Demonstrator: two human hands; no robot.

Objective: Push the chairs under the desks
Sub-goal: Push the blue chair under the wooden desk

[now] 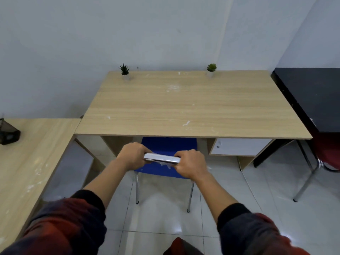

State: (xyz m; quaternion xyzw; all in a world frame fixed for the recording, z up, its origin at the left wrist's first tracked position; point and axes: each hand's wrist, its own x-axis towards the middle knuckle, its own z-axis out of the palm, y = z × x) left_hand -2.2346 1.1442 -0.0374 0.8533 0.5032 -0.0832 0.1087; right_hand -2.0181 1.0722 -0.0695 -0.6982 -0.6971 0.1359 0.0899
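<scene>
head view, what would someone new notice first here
The two hands at centre stand out: the left hand and right hand grip the shiny chrome top bar of a blue plastic chair, its seat partly under the light wooden desk. Two small potted green plants sit at the desk's far edge, and a black table stands to the right.

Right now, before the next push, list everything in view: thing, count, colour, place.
desk: one, light wood, centre, against wall
side desk: one, light wood, left
black desk: one, black, right
chair: one, blue seat, chrome frame, front part under desk
red chair: one, red, chrome legs, under black desk
plants: two, green in pale pots, desk's back edge
holder: one, dark, on side desk
cupboard door: one, white, under desk, right
left hand: grips chair's chrome top bar
right hand: grips same bar
</scene>
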